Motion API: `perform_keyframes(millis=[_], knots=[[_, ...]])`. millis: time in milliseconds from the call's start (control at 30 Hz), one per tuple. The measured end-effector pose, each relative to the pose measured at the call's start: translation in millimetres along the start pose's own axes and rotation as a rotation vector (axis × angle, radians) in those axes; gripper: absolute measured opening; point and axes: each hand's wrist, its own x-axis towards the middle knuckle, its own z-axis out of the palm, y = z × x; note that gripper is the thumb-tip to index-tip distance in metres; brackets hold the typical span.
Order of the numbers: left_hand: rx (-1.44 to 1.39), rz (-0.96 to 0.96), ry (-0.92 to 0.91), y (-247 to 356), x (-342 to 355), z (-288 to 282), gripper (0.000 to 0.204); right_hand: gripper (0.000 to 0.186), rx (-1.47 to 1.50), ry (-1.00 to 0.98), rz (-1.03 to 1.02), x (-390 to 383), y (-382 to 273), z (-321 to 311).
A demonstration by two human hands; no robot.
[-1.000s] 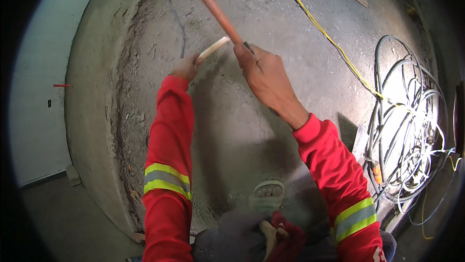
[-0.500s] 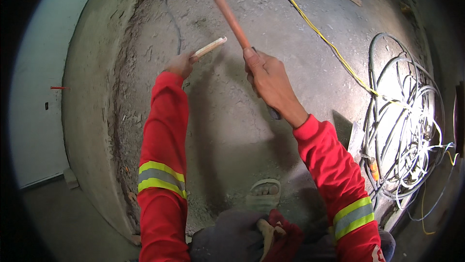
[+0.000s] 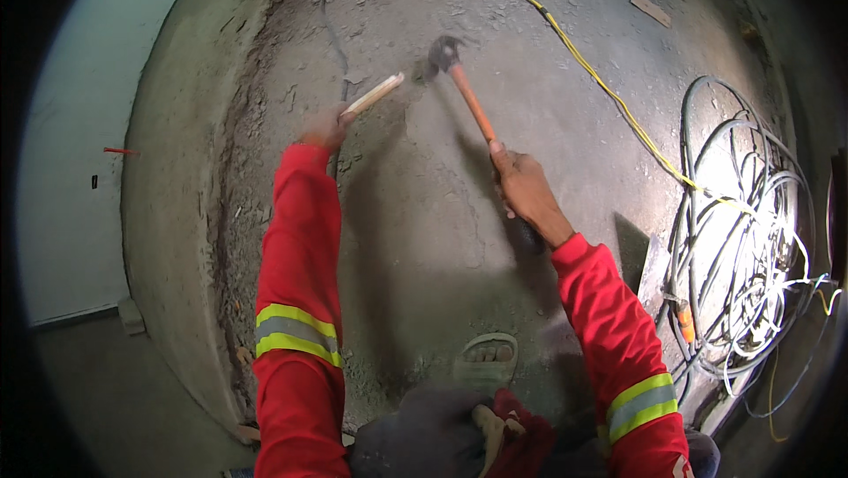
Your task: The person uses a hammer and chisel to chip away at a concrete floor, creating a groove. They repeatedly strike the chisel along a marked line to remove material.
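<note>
My left hand (image 3: 330, 125), partly blurred, is closed around a pale, narrow stick (image 3: 373, 94) that angles up to the right over the rough concrete. My right hand (image 3: 521, 178) grips the orange handle of a hammer (image 3: 477, 102). Its dark head (image 3: 446, 54) is low over the concrete, a short way right of the stick's tip; I cannot tell whether it touches the floor. Faint cracks and crumbs mark the concrete (image 3: 442, 204) below. A thin grey cable (image 3: 332, 32) runs along it near my left hand.
A yellow cable (image 3: 583, 63) crosses at the upper right. Tangled hoses and wires (image 3: 738, 239) lie at the right beside a metal plate (image 3: 652, 261). A flat offcut (image 3: 649, 8) lies farther off. A pale wall (image 3: 71, 169) borders the left. A sandalled foot (image 3: 486, 359) is below me.
The hammer head has swung from high at the top of the view down toward the floor, with my right hand lower. The stick in my left hand has shifted slightly down.
</note>
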Motion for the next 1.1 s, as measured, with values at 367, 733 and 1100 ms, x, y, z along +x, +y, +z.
perform_keyframes(millis=[367,733,1100], knots=[[-0.181,0.088,-0.01,4,-13,39,0.035,0.048,0.046,0.157,-0.576,-18,-30,14],[-0.216,0.014,-0.08,5,-15,41,0.036,0.053,-0.023,0.016,-0.476,-24,-51,11],[0.002,0.008,-0.04,13,-18,24,0.033,0.058,-0.204,-0.077,0.055,-4,-13,9]])
